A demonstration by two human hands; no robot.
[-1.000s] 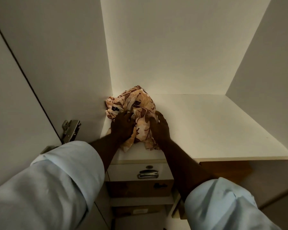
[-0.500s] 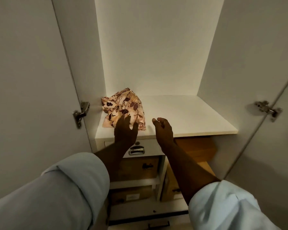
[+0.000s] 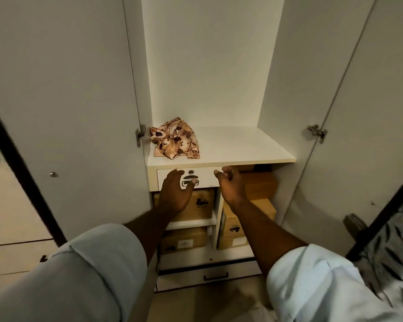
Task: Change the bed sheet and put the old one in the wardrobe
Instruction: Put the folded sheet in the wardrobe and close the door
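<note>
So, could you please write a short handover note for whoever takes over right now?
Left hand: open, empty, in front of the drawer.
Right hand: loosely curled, empty, beside it.
Floral sheet: bunched on the wardrobe shelf, left side, untouched by either hand.
Done: old sheet stowed.
Left: left door and right door stand open; the bed is out of view, so check the fresh sheet.

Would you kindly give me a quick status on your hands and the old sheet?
Left hand, right hand open, empty. Floral sheet bunched on wardrobe shelf. Nothing in the way.
</note>
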